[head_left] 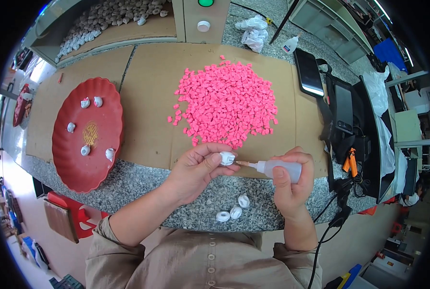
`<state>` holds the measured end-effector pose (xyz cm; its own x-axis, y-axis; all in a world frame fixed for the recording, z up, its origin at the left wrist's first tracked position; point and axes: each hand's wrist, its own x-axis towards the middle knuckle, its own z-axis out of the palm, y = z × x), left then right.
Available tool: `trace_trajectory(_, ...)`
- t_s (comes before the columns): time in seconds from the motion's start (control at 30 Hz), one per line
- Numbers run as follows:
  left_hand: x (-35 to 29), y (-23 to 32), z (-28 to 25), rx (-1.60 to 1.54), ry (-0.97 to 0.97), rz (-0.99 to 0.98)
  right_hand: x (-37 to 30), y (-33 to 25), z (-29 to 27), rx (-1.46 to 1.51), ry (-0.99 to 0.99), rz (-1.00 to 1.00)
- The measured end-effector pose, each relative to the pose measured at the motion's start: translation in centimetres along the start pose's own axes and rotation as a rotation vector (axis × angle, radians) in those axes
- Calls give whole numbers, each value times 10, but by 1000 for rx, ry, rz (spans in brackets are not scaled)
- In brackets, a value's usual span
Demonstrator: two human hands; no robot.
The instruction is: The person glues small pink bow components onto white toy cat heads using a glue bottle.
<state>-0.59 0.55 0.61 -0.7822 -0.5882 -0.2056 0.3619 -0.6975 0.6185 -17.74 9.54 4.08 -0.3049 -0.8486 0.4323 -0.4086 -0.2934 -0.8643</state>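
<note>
Over the desk (143, 185), the left hand (195, 169) pinches a white piece (227, 158); the right hand (293, 187) grips a squeeze bottle (292, 168).

At the back of the speckled grey countertop (188, 216), a pale panel (218, 33) carried a green button (206, 2) above a white knob (203, 26), with crumpled plastic bags (254, 39) lying to its right and a grey crate (330, 26) farther over. A black phone (307, 70) lay near the right side of the cardboard (147, 96), and next to it were a dark handheld device (343, 108), an orange tool (352, 163) and a black cable (340, 217) running down toward the lower edge. Below the counter's left end stood a red plastic seat (73, 204) beside a brown board (60, 220).
</note>
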Motion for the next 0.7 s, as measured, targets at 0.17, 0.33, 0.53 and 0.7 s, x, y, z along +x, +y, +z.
trace_trajectory(0.17, 0, 0, 0, -20, 1, 2, 0, 0, -1, 16, 10, 54)
trace_trajectory(0.33, 0, 1, -1, -14, 19, -9, 1, 3, 0, -22, 9, -43)
trace_trajectory(0.53, 0, 2, 2, -17, 41, -14, 0, 3, -1, -73, 44, -142)
trace_trajectory(0.7, 0, 1, 0, -15, 39, -24, 0, 2, 1, -108, 36, -194)
